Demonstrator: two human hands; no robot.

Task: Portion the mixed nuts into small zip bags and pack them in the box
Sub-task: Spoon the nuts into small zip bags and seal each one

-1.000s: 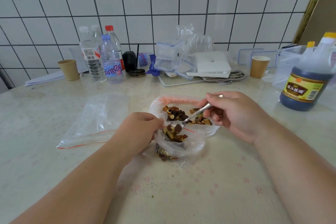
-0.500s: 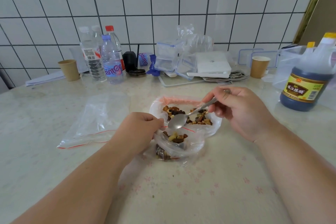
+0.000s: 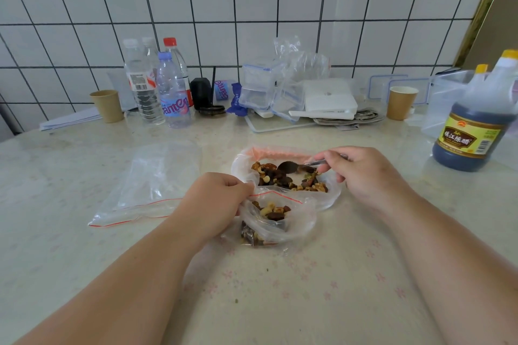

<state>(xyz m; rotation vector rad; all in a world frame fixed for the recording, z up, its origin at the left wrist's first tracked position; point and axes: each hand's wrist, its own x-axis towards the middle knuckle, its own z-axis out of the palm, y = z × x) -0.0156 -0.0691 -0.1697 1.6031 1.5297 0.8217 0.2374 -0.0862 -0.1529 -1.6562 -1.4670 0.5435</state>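
Scooping from the head view: the right hand [image 3: 361, 173] pinches a spoon [image 3: 288, 166], handle pointing right, bowl over the mixed nuts [image 3: 283, 176] in the big bag; the small zip bag [image 3: 276, 218] (mouth gripped open by the left hand [image 3: 215, 202]) lies just nearer the person.

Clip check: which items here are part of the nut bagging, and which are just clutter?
In use: small bag, held by left hand; spoon in right hand; nut supply bag; spare zip bags.
Clutter: water bottles; paper cups; vinegar jug; white box.
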